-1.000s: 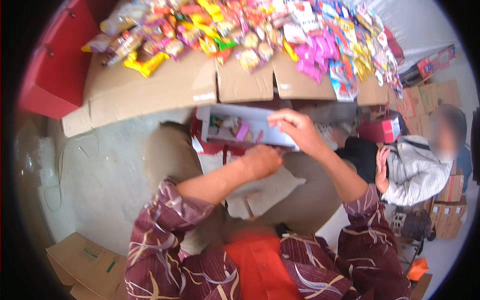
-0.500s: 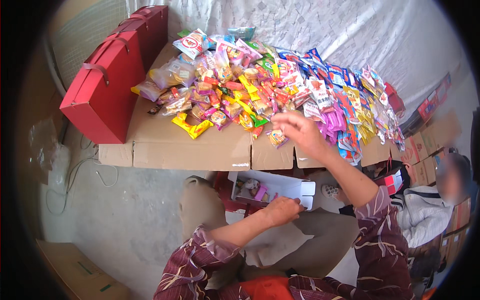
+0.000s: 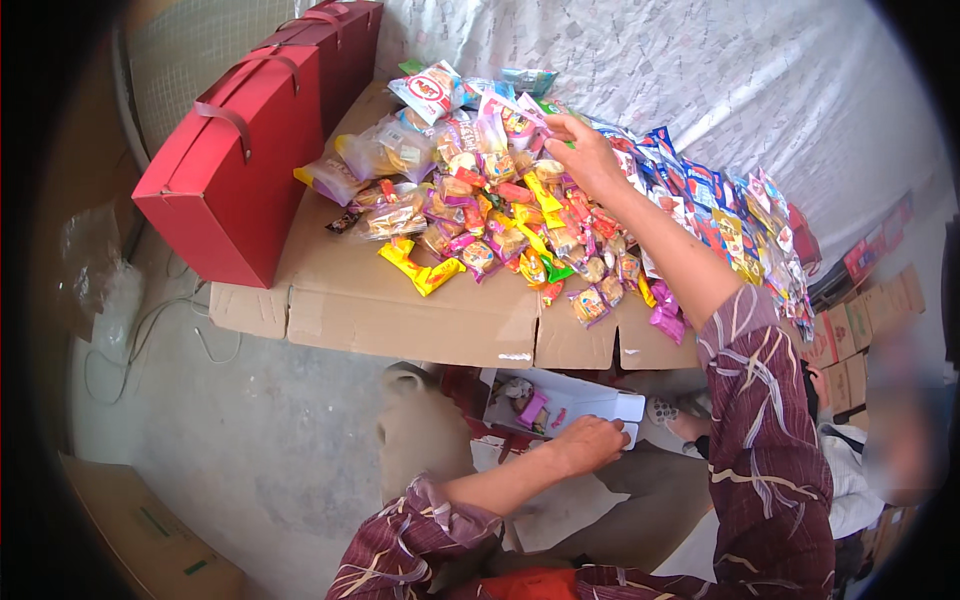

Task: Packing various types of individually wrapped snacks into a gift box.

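Note:
My right hand (image 3: 588, 158) reaches over the heap of wrapped snacks (image 3: 500, 215), its thumb and fingers pinching the right edge of a pink snack bag (image 3: 513, 125). Lower down, my left hand (image 3: 593, 443) is closed on the near rim of an open white box (image 3: 590, 396), by its end flap. Inside the box lie a pink-purple packet (image 3: 533, 408) and a few other small wrapped pieces at the left end. My left fingertips are partly hidden.
Cardboard (image 3: 410, 325) covers the table. Red gift boxes with handles (image 3: 235, 160) stand at its left. Blue snack packets (image 3: 700, 180) fill the right side. Another person (image 3: 850, 480) sits at the right. A cardboard carton (image 3: 150, 530) stands on the floor at lower left.
My right hand has moved up and away from the pile's near edge to the pink snack bag and closed on it. My left hand stays at the white box. The view has shifted slightly.

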`<state>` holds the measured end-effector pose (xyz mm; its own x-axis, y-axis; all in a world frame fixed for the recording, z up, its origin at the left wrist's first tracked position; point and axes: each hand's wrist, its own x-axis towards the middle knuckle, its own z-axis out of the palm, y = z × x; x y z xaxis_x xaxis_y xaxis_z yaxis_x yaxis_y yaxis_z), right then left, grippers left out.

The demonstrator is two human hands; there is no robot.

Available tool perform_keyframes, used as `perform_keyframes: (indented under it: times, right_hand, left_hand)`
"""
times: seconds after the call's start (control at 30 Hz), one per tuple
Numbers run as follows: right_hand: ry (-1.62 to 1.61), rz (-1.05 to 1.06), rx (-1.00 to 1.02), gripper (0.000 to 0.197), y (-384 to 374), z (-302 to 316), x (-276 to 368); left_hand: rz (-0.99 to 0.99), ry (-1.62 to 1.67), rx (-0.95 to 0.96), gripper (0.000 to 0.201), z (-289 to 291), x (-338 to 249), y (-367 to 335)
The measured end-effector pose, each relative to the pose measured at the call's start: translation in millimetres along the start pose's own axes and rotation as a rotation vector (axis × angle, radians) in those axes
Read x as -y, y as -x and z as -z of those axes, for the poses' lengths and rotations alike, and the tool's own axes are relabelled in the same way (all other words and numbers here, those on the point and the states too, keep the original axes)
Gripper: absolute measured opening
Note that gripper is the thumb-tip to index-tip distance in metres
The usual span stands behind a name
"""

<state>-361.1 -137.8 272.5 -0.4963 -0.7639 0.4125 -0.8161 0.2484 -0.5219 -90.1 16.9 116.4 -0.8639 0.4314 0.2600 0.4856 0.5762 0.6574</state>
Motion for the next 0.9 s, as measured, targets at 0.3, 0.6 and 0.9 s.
perform_keyframes:
  times: [0.3, 0.6, 0.9]
  right_hand:
    - [0.225, -0.137, -0.067, 0.053, -57, -33, -36]
    - [-0.162, -0.287, 0.193, 0.048, -85, -31, -91]
    - [-0.218, -0.29, 0.171, 0.038, -95, -37, -110]
  left_hand:
    - [0.006, -0.022, 0.022, 0.025, 2, 1, -5]
    - [0.018, -0.023, 0.002, 0.024, 2, -2, -3]
    - [0.017, 0.004, -0.039, 0.023, 2, -3, -3]
